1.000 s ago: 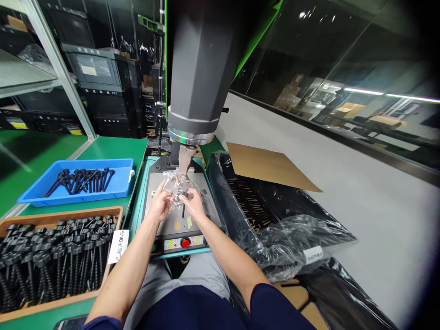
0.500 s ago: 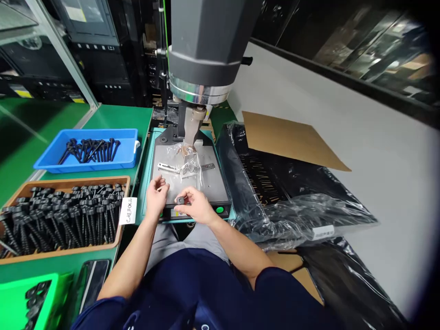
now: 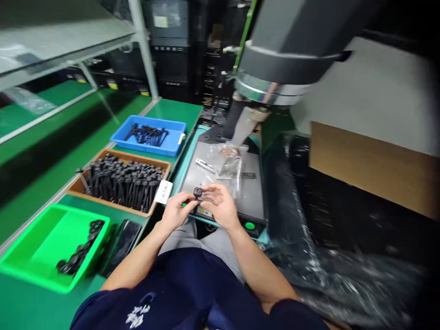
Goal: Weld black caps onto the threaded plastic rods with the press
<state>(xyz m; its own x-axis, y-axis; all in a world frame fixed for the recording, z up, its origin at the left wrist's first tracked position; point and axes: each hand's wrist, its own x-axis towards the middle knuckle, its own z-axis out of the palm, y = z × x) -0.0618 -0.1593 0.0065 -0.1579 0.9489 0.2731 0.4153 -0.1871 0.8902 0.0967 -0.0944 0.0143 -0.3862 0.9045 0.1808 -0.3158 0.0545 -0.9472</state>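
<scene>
Between my two hands is a small black knob-like part [image 3: 197, 192] with a squarish head, held in front of the machine's lower edge. My left hand [image 3: 177, 211] closes on it from the left, thumb and fingertip pinched just under the head. From the right, my right hand [image 3: 222, 207] has its thumb and fingers closed at the part's side. The fingertips partly cover its lower end, where a short dark stem seems to show. Beyond the hands, the machine's grey plate [image 3: 192, 176] carries metal strips and a crumpled clear plastic bag [image 3: 237, 172], beneath a metal horn [image 3: 244, 126].
On the left green bench stand a blue tray [image 3: 168, 147] of black stemmed parts, a brown tray [image 3: 70, 189] packed with similar ones, and a green tray [image 3: 41, 233] with small black pieces. A phone [image 3: 123, 243] lies beside it. Cardboard [image 3: 367, 165] and black plastic sheeting [image 3: 343, 270] are on the right.
The view has swung left, bringing more of the green tray into sight. My left hand, earlier apart with fingers curled, has come to the black part that my right hand held.
</scene>
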